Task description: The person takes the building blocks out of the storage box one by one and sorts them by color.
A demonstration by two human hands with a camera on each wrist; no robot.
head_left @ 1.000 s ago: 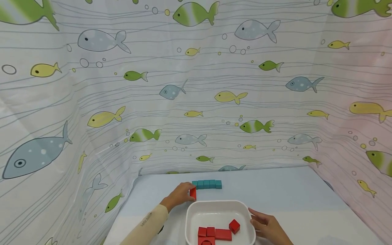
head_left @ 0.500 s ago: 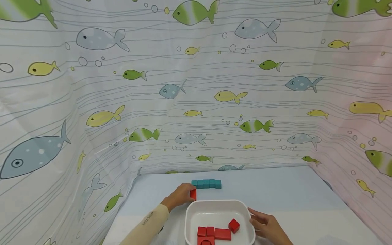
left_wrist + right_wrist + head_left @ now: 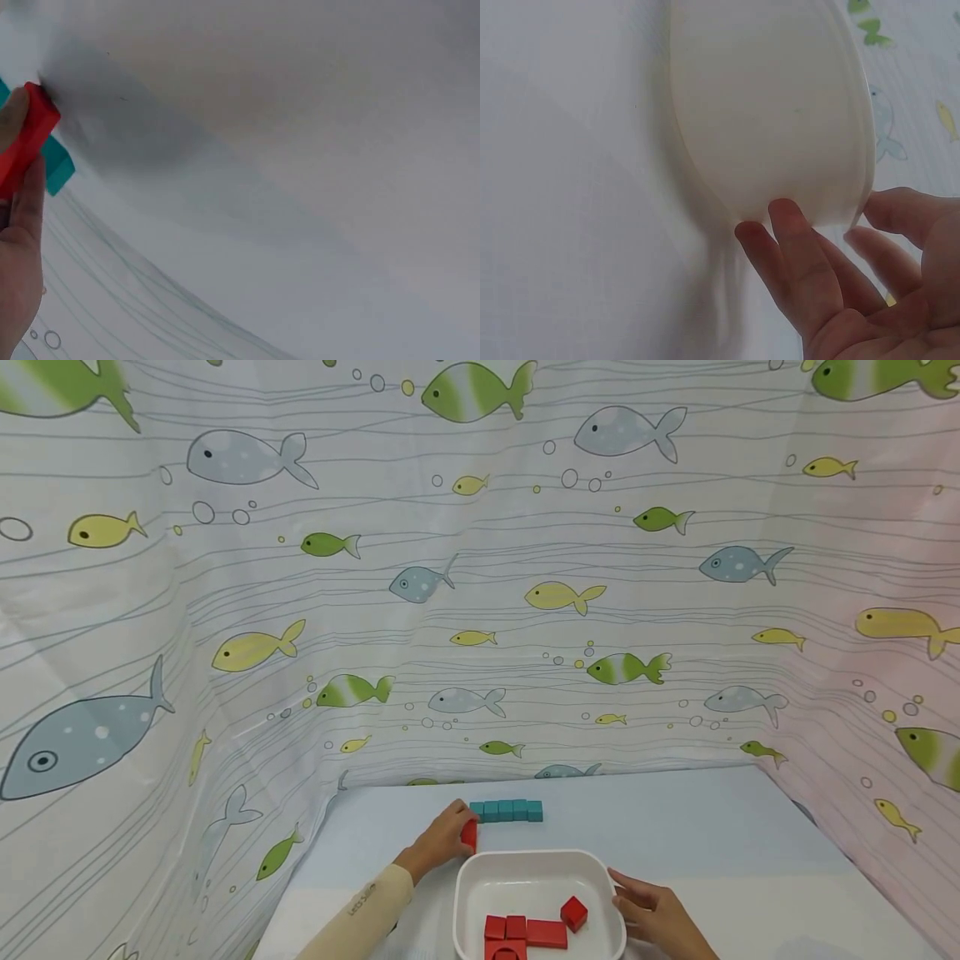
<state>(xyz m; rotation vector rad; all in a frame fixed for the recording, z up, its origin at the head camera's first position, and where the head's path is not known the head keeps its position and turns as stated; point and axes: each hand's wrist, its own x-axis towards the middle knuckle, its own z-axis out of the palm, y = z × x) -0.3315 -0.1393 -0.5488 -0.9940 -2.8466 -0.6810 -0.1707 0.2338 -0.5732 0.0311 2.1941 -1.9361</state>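
Observation:
My left hand pinches a red block between thumb and fingers, just behind the back left corner of the white plastic tub. In the left wrist view the red block looks longish, and the hand hides part of it. A row of several teal blocks lies right beside that hand. My right hand touches the tub's right side. In the right wrist view its fairly straight fingers rest against the tub's outer wall, with one digit at the rim.
Inside the tub lie a loose red cube, a flat red rectangular block and several other red blocks. The tub's front is cut off by the frame. A fish-print curtain surrounds the white table.
The red block in my left hand has turned and shifted slightly left; its hollow-looking side no longer shows. The right hand and tub stay put.

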